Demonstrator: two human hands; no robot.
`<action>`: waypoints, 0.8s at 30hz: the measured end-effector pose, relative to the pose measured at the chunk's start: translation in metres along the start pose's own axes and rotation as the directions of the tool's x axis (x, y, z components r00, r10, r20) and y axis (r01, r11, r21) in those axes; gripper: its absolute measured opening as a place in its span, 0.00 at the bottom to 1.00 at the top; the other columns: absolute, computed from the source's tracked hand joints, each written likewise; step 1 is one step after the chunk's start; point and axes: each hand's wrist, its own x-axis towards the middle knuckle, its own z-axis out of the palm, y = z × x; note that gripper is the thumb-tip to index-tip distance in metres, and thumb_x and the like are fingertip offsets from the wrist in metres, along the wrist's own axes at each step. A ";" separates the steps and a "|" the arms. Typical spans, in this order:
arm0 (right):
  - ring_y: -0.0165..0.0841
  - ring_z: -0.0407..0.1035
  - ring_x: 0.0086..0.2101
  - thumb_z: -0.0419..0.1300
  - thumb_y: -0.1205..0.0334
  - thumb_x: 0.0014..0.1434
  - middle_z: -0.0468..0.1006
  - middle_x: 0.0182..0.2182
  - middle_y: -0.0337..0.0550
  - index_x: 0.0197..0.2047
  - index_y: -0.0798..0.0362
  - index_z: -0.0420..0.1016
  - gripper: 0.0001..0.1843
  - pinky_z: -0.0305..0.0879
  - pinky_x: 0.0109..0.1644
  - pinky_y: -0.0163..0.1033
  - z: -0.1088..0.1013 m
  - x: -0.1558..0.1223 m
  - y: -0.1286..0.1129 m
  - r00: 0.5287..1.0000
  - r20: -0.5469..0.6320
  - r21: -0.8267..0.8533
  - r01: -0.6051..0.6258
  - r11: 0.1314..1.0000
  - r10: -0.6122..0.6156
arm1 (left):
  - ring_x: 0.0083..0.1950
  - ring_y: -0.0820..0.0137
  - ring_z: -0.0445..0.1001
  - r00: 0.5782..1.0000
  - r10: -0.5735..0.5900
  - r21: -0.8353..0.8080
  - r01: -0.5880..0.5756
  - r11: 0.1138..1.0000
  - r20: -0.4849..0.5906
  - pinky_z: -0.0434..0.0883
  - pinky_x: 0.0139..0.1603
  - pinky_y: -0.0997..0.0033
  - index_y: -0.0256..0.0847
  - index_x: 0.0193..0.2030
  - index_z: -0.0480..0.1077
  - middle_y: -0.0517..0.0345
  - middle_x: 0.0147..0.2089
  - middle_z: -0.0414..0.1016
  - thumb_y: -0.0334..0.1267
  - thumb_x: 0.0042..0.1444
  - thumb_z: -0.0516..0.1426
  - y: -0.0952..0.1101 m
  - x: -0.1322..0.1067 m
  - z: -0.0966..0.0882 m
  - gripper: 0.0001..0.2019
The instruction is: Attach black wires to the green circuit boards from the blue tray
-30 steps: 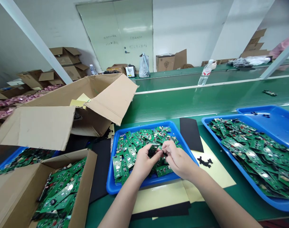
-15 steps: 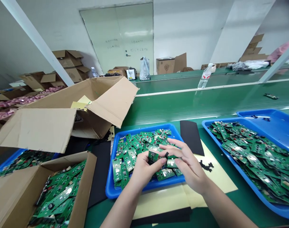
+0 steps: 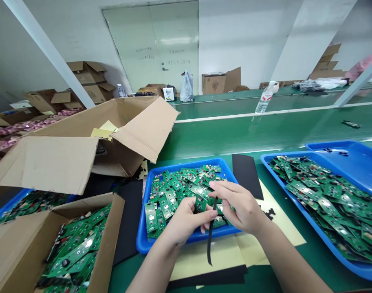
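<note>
My left hand (image 3: 186, 221) grips a small green circuit board (image 3: 200, 204) above a blue plastic tray (image 3: 186, 164) heaped with similar boards. My right hand (image 3: 239, 207) is close beside it, its fingers pinching the top of a thin black strip (image 3: 212, 232). That strip runs from the held board down past the tray's front rim and hangs loose over a pale yellow sheet (image 3: 204, 254). My fingers hide part of the board.
A second blue tray (image 3: 326, 154) full of boards lies to the right, with a third behind it. At lower left, an open cardboard box (image 3: 118, 228) holds more boards. A large carton leans behind the tray. Black sheets lie beside it, and a green conveyor belt (image 3: 249, 130) runs behind.
The black strip has come away from the board and now hangs long below my hands. My hands have drawn slightly apart.
</note>
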 end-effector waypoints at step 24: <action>0.38 0.74 0.38 0.61 0.58 0.56 0.80 0.34 0.47 0.32 0.53 0.75 0.07 0.71 0.43 0.42 0.026 0.003 -0.019 0.727 -0.045 0.530 -0.564 0.633 0.685 | 0.21 0.77 0.66 0.987 0.073 -0.169 -0.097 0.981 -0.142 0.64 0.25 0.75 0.34 0.32 0.72 0.60 0.23 0.71 0.48 0.42 0.66 -0.007 0.005 0.004 0.18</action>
